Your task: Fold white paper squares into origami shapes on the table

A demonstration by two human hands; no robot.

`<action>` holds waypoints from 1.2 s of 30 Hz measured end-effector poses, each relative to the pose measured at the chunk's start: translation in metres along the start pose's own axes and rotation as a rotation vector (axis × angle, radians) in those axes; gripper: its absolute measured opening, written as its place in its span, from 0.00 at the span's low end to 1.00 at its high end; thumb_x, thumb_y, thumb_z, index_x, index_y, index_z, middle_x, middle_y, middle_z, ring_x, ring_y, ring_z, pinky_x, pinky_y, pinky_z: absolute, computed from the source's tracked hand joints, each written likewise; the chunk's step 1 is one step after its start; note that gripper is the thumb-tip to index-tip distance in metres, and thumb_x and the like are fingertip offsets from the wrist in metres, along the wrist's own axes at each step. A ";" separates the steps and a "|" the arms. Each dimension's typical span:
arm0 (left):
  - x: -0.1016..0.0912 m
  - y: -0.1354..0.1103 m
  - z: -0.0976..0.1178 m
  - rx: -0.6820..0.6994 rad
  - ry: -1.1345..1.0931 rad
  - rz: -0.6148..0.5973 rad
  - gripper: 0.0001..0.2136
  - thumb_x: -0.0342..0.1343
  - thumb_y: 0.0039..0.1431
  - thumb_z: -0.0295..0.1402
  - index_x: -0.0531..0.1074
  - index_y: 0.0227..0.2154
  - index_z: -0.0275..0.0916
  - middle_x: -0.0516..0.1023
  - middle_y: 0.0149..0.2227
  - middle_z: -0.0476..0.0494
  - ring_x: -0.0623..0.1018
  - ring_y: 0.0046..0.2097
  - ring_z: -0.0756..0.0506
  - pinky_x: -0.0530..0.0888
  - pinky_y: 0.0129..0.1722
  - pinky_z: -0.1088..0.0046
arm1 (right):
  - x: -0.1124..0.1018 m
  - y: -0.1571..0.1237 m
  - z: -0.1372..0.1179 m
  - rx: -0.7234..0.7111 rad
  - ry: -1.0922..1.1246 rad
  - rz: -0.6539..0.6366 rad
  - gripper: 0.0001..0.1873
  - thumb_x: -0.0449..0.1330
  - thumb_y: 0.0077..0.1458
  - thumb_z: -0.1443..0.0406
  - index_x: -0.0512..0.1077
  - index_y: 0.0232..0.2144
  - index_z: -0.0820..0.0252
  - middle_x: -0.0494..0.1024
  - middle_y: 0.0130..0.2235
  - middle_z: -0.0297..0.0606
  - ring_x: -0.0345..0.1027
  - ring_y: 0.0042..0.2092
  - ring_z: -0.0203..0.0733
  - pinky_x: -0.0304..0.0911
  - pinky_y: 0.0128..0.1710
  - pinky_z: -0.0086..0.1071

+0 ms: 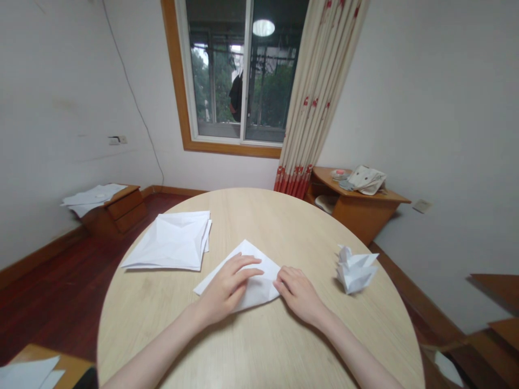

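Left hand (225, 289) lies across the folded paper (267, 284), fingers loosely spread; right hand (299, 293) pinches its corner, a spiky paper shape (356, 272) beyond!

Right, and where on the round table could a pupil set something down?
The table is bare between its far edge and the paper sheet; a smaller gap lies between the right hand and the folded paper shape. It's crowded at the sheet, where the left hand also rests, and at left, under the paper stack.
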State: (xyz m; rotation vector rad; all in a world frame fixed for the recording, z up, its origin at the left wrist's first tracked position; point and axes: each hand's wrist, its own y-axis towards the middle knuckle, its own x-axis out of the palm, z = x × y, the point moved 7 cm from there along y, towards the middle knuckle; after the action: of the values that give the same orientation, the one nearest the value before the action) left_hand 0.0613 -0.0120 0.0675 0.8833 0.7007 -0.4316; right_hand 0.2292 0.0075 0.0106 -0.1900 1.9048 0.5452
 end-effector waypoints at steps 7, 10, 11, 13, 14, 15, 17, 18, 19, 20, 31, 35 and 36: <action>0.008 0.003 0.007 0.042 -0.050 -0.194 0.23 0.42 0.48 0.18 0.75 0.40 0.45 0.79 0.45 0.50 0.74 0.50 0.47 0.57 0.61 0.56 | -0.004 -0.002 -0.006 -0.042 0.081 -0.068 0.10 0.53 0.61 0.65 0.66 0.27 0.58 0.71 0.33 0.36 0.65 0.40 0.42 0.57 0.45 0.39; 0.017 0.002 0.008 -0.049 -0.130 -0.322 0.23 0.42 0.46 0.20 0.77 0.39 0.44 0.81 0.40 0.49 0.78 0.44 0.46 0.67 0.54 0.63 | -0.004 -0.002 -0.010 -0.075 0.106 -0.081 0.10 0.54 0.60 0.65 0.66 0.26 0.58 0.71 0.33 0.35 0.64 0.40 0.41 0.57 0.46 0.39; 0.019 0.002 0.008 -0.081 -0.136 -0.344 0.23 0.43 0.45 0.20 0.77 0.39 0.43 0.81 0.40 0.48 0.78 0.43 0.46 0.69 0.51 0.65 | -0.004 -0.003 -0.010 -0.080 0.108 -0.086 0.09 0.55 0.59 0.65 0.66 0.26 0.58 0.71 0.33 0.35 0.64 0.40 0.41 0.57 0.46 0.39; 0.022 0.000 0.009 -0.113 -0.127 -0.361 0.22 0.44 0.45 0.21 0.78 0.38 0.42 0.81 0.39 0.46 0.78 0.42 0.44 0.71 0.47 0.67 | -0.002 -0.003 -0.012 -0.076 0.107 -0.091 0.09 0.55 0.59 0.65 0.66 0.26 0.58 0.70 0.34 0.35 0.64 0.40 0.42 0.57 0.45 0.39; 0.023 -0.001 0.010 -0.115 -0.123 -0.363 0.21 0.45 0.45 0.21 0.78 0.38 0.42 0.81 0.38 0.46 0.78 0.42 0.44 0.71 0.46 0.67 | -0.002 -0.003 -0.012 -0.072 0.106 -0.091 0.09 0.55 0.59 0.65 0.66 0.26 0.58 0.70 0.34 0.36 0.63 0.40 0.42 0.58 0.45 0.39; 0.025 -0.002 0.010 -0.115 -0.123 -0.363 0.21 0.45 0.46 0.22 0.78 0.38 0.42 0.82 0.38 0.46 0.78 0.42 0.44 0.71 0.46 0.67 | -0.001 -0.003 -0.013 -0.068 0.106 -0.091 0.09 0.55 0.59 0.65 0.66 0.26 0.58 0.70 0.34 0.36 0.63 0.40 0.42 0.58 0.45 0.39; 0.027 -0.004 0.010 -0.121 -0.136 -0.368 0.18 0.47 0.50 0.23 0.78 0.38 0.43 0.82 0.38 0.46 0.78 0.41 0.44 0.71 0.46 0.68 | -0.001 -0.003 -0.014 -0.061 0.111 -0.091 0.08 0.56 0.58 0.65 0.67 0.26 0.58 0.70 0.34 0.36 0.63 0.41 0.43 0.58 0.45 0.39; 0.028 -0.004 0.010 -0.129 -0.148 -0.371 0.17 0.48 0.52 0.24 0.79 0.38 0.42 0.82 0.38 0.46 0.78 0.41 0.44 0.71 0.46 0.68 | -0.001 -0.004 -0.015 -0.059 0.113 -0.092 0.07 0.57 0.57 0.65 0.67 0.27 0.58 0.70 0.35 0.36 0.63 0.41 0.43 0.57 0.45 0.39; 0.029 -0.005 0.009 -0.139 -0.162 -0.375 0.15 0.49 0.53 0.25 0.79 0.38 0.42 0.82 0.38 0.46 0.78 0.42 0.44 0.71 0.46 0.68 | -0.001 -0.004 -0.016 -0.058 0.112 -0.093 0.06 0.57 0.57 0.66 0.67 0.27 0.58 0.70 0.36 0.37 0.63 0.42 0.43 0.57 0.46 0.39; 0.030 -0.005 0.009 -0.147 -0.176 -0.378 0.14 0.49 0.54 0.26 0.79 0.38 0.42 0.82 0.38 0.46 0.78 0.42 0.44 0.71 0.46 0.68 | -0.002 -0.004 -0.017 -0.058 0.109 -0.093 0.06 0.58 0.57 0.65 0.67 0.28 0.58 0.70 0.36 0.37 0.63 0.43 0.43 0.56 0.47 0.40; 0.037 -0.011 0.006 -0.209 -0.268 -0.413 0.11 0.52 0.60 0.32 0.80 0.36 0.40 0.82 0.36 0.45 0.79 0.37 0.45 0.72 0.40 0.73 | -0.004 -0.005 -0.018 -0.049 0.093 -0.123 0.03 0.55 0.58 0.68 0.66 0.31 0.57 0.71 0.36 0.34 0.63 0.46 0.42 0.45 0.54 0.46; 0.047 -0.016 -0.001 -0.269 -0.305 -0.442 0.13 0.51 0.63 0.35 0.80 0.34 0.39 0.82 0.31 0.48 0.79 0.33 0.47 0.70 0.33 0.77 | -0.003 -0.005 -0.020 -0.066 0.115 -0.136 0.04 0.55 0.57 0.69 0.65 0.30 0.57 0.71 0.35 0.33 0.63 0.45 0.41 0.45 0.54 0.44; 0.050 -0.017 -0.004 -0.268 -0.313 -0.440 0.13 0.51 0.63 0.35 0.80 0.33 0.39 0.81 0.30 0.48 0.79 0.32 0.47 0.70 0.33 0.78 | -0.002 -0.005 -0.021 -0.070 0.122 -0.141 0.04 0.55 0.57 0.69 0.65 0.30 0.58 0.71 0.35 0.33 0.63 0.45 0.41 0.44 0.54 0.44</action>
State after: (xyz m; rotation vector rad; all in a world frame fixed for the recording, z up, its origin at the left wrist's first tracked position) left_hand 0.0850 -0.0217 0.0211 0.3906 0.6417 -0.8279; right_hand 0.2146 -0.0070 0.0176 -0.4072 1.9737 0.5148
